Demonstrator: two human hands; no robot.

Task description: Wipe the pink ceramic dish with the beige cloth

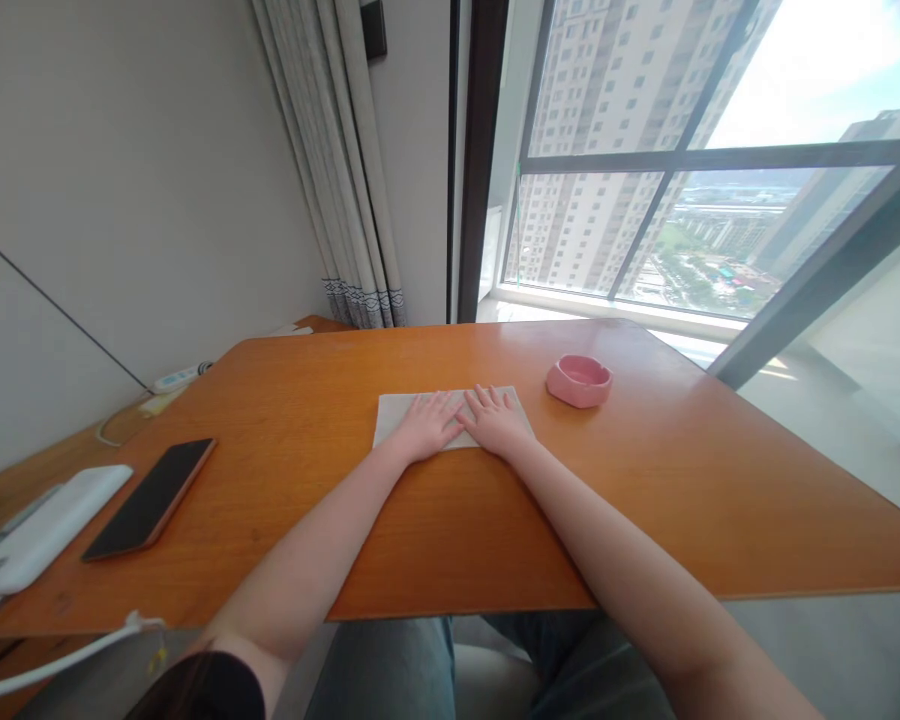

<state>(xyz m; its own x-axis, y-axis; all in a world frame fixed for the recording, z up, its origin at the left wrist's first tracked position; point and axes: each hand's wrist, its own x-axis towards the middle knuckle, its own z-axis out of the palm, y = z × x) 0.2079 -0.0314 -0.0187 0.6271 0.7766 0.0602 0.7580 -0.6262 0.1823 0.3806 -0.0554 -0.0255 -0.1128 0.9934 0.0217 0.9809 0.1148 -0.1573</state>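
A white sheet of paper or thin cloth (391, 409) lies flat on the orange-brown wooden table (450, 540). My left hand (429, 424) rests palm down on its left half, fingers stretched out. On the right half lies my right hand (495, 420), also flat with its fingers spread. The thumbs come close together near the middle of the white piece; whether they touch I cannot tell. Both hands cover much of its surface, and neither grips anything.
A pink ashtray-like dish (579, 380) sits to the right of my hands. At the left are a dark phone (152, 497), a white device (49, 525) and a power strip (178, 378). A white cable (60, 665) crosses the lower left. A large window (645, 230) stands beyond the table.
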